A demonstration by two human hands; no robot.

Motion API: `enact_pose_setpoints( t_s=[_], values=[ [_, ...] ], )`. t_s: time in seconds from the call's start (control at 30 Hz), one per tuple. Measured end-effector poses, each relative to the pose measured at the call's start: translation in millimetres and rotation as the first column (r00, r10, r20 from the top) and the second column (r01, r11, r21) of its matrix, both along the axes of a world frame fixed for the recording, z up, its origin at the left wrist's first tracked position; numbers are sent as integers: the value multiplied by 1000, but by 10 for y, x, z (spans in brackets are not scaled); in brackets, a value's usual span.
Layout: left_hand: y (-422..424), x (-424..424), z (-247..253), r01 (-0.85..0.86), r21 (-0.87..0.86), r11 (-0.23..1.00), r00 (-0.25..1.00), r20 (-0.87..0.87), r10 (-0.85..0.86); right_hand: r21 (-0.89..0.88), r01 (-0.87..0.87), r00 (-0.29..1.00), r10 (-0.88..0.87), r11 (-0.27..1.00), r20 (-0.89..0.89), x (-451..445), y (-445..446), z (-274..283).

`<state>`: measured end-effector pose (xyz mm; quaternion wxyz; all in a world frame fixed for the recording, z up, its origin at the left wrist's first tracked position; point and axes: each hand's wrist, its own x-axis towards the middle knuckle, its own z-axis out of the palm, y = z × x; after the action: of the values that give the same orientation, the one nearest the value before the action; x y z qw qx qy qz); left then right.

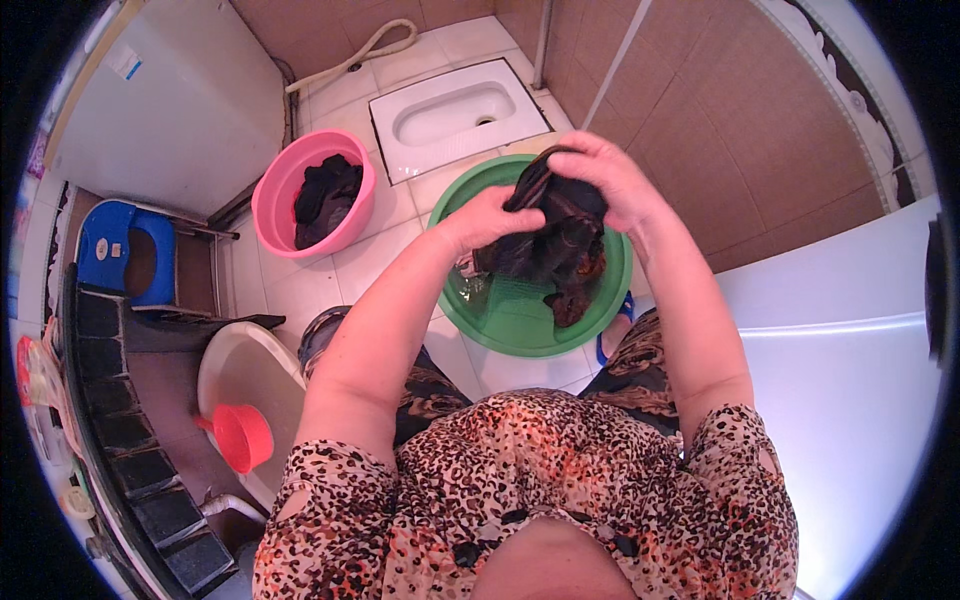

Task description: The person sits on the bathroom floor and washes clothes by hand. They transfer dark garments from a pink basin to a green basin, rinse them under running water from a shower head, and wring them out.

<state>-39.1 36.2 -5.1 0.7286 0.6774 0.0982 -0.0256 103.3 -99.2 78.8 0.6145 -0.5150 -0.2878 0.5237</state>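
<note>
Both of my hands grip a dark, wet-looking cloth garment (551, 232) above a round green plastic basin (517, 319). My left hand (491, 217) pinches the garment's upper edge on the left side. On the right, my right hand (607, 176) holds the same edge, a little higher, with fingers wrapped over it. The lower part of the garment hangs down into the basin, where a brownish-red portion lies near the right wall. Some water glints at the basin's left side. My palms are turned away and partly hidden.
Left of the green basin stands a pink plastic basin (266, 202) holding dark clothes (330, 195). A white squat toilet (457, 120) is set in the tiled floor beyond. A blue toilet chair seat (112, 247), a red dipper (244, 439) and a beige tub (240, 360) are at left. A hose (367, 52) lies behind.
</note>
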Motion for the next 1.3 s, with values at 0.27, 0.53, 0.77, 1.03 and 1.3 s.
enact_pose_setpoints(
  t_s=[0.27, 0.53, 0.77, 1.03, 1.3],
  values=[
    [10, 11, -111, -290, 254, 923, 956, 23, 294, 111, 173, 984, -167, 979, -63, 346, -150, 141],
    [261, -141, 165, -406, -291, 866, 847, 237, 476, -267, 181, 900, -50, 946, 433, 631, -250, -31],
    [147, -45, 516, -429, -684, 590, 661, 207, 721, 195, 171, 979, -188, 966, 75, 506, 27, -403],
    [-834, 205, 591, -620, 549, 561, 700, 710, 79, 76, 193, 848, -127, 978, -515, 200, 288, -822],
    [-300, 419, 277, -777, 573, 262, 623, 638, 453, -349, 359, 838, -464, 866, -288, -528, 394, -671]
  ],
)
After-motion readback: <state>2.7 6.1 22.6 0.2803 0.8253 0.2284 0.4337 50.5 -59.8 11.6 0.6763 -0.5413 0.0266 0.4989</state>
